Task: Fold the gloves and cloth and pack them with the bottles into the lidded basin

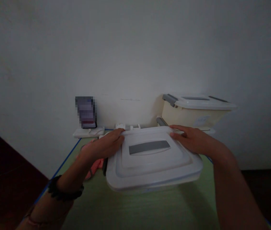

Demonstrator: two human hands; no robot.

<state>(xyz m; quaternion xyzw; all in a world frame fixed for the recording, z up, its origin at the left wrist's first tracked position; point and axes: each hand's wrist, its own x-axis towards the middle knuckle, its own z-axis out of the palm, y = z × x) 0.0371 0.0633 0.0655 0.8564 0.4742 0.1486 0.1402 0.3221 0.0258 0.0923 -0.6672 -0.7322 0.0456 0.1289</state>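
A white storage box [150, 172] with a raised lid panel and a grey handle strip [149, 147] is between my hands, over the green tabletop. Only a thin band of its body shows under the lid's front rim, and whether it touches the table I cannot tell. My left hand [113, 140] grips the left edge, its thumb and fingers near the back corner. On the opposite side my right hand [188, 137] has hold of the right edge. The undersides of both grips are hidden. A dark clip [105, 166] shows at the box's left side.
Behind on the right, a cream storage box [185, 113] with grey clips stands against the wall. A phone [87, 111] with a blurred screen leans at the back left by a white power strip [89, 132]. Red-pink cloth [97, 164] lies on the green table [126, 210].
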